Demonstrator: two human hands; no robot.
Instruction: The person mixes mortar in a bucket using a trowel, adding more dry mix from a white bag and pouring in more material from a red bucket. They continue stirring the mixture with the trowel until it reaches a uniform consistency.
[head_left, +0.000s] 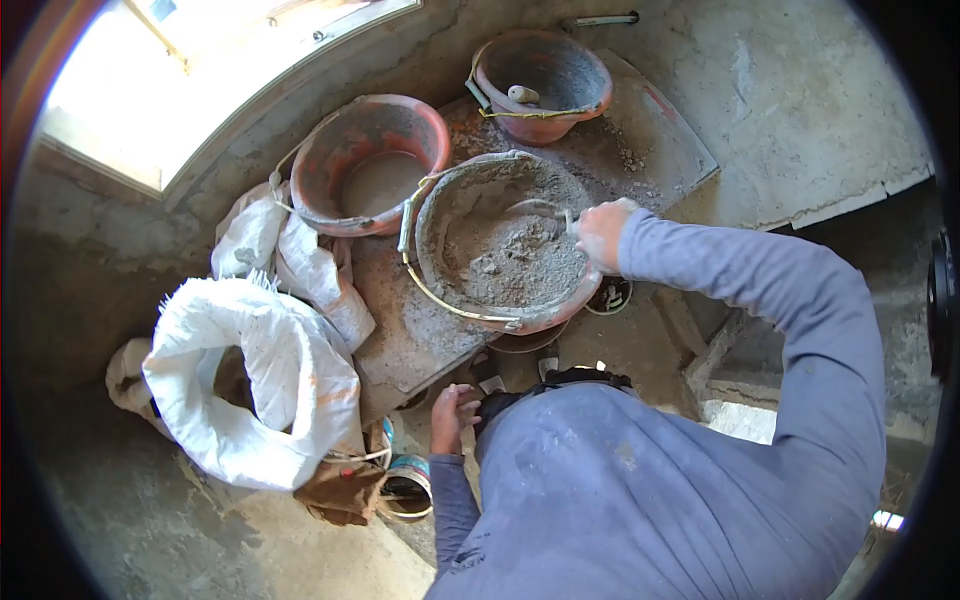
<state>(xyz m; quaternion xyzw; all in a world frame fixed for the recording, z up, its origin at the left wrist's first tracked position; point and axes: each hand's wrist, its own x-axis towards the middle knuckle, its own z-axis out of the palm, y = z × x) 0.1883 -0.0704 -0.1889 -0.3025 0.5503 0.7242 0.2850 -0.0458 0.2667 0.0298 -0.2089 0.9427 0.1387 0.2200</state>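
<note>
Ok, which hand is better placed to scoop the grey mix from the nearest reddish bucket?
Right, I'd judge: the right hand grips a metal trowel whose blade sits in the grey mix inside the reddish bucket. The left hand is down by the waist, apparently empty.

Mortar bucket (565, 308): open top; right hand (603, 235) and forearm (700, 262) obstruct its right side.
Red bucket (432, 125): crowds the mortar bucket's upper-left rim.
Bench (405, 335): passable strip between mortar bucket and white sack (318, 385).
Left hand (455, 412): gap towards the white sack.
</note>
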